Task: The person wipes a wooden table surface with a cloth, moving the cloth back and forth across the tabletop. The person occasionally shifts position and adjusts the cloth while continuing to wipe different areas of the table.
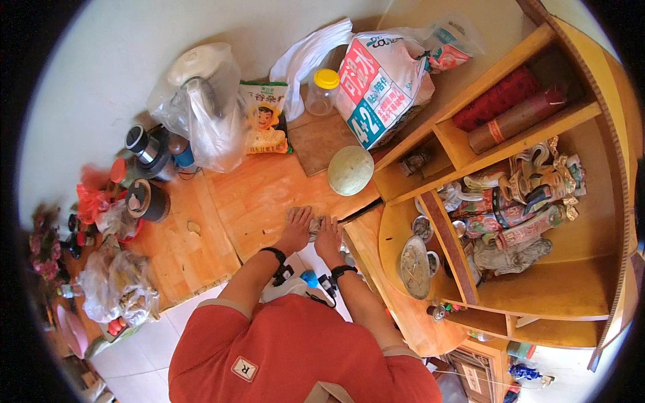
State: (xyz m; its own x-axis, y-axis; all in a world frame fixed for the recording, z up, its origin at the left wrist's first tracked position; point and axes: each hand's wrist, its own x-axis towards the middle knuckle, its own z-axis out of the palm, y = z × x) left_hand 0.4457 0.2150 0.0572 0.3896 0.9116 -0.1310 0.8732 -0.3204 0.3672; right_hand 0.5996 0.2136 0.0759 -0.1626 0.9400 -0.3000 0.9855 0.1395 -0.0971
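Note:
My left hand (298, 228) presses a crumpled grey cloth (315, 227) against the wooden tabletop (267, 189) near its front edge. Beside it, my right hand (328, 238) has its fingers on the right end of the same cloth. Much of the cloth is hidden under my fingers. A round pale green melon (351, 171) sits on the table just beyond my hands, to the right. Both of my wrists carry a black strap with a small device.
Along the wall stand a bagged appliance (209, 106), a printed food packet (269, 118), a yellow-lidded jar (322, 93) and a large wrapped pack (385, 85). A black round container (147, 200) and plastic bags (118, 284) lie left. At right, a wooden shrine cabinet (544, 282) holds figurines (524, 196).

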